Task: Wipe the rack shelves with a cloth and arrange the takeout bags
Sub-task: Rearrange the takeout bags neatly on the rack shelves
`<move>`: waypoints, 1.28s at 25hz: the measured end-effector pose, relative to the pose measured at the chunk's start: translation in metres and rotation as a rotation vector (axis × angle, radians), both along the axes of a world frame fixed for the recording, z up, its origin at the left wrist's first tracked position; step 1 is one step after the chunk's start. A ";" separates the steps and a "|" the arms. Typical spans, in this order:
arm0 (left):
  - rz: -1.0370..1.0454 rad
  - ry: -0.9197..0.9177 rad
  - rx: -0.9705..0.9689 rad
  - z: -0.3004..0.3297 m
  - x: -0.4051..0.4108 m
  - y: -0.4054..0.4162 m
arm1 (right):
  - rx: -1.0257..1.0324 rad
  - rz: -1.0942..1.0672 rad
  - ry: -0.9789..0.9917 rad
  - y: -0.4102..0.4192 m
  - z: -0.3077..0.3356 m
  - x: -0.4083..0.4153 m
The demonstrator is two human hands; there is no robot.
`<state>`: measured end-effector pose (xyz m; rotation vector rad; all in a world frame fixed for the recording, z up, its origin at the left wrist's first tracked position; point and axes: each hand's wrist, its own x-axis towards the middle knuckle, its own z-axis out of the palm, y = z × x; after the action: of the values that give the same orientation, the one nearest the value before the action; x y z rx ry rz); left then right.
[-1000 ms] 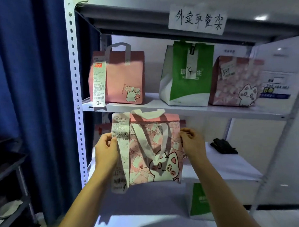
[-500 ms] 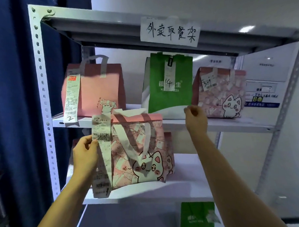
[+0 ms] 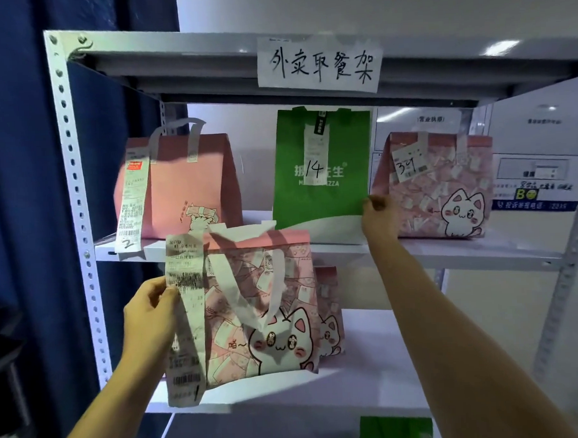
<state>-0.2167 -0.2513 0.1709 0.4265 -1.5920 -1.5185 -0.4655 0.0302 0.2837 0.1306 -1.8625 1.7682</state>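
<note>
My left hand (image 3: 151, 319) grips the left edge of a pink cat-print takeout bag (image 3: 261, 306), held up in front of the rack with its long receipt (image 3: 185, 319) hanging down. My right hand (image 3: 378, 220) pinches the lower right corner of the green bag (image 3: 318, 171) marked 14 on the upper shelf (image 3: 481, 251). A plain pink bag (image 3: 180, 187) marked 2 stands to its left. Another cat-print bag (image 3: 442, 185) marked 39 stands to its right.
A second small cat bag (image 3: 329, 311) stands on the middle shelf (image 3: 380, 377) behind the held one. Below it peeks another green bag (image 3: 394, 431). A handwritten paper sign (image 3: 319, 65) hangs on the top shelf edge. Blue curtain (image 3: 21, 197) at the left.
My right hand let go of the held bag and rose to the green bag's corner on the upper shelf. My left hand now carries the cat bag alone, and my view tilted upward.
</note>
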 end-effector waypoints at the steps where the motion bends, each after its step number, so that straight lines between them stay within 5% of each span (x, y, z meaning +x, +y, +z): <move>1: -0.002 0.003 0.002 0.000 0.000 0.001 | -0.019 0.002 0.005 -0.001 0.000 0.000; 11: -0.034 0.019 0.000 0.003 0.018 -0.010 | -0.166 -0.011 0.087 -0.020 -0.002 0.015; 32: -0.098 0.054 0.061 -0.017 0.034 -0.047 | -0.381 -0.357 0.249 0.064 -0.036 0.180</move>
<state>-0.1824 -0.2986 0.1539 0.3421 -1.5478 -1.6425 -0.2852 0.0939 0.2476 -0.1154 -1.2590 1.7264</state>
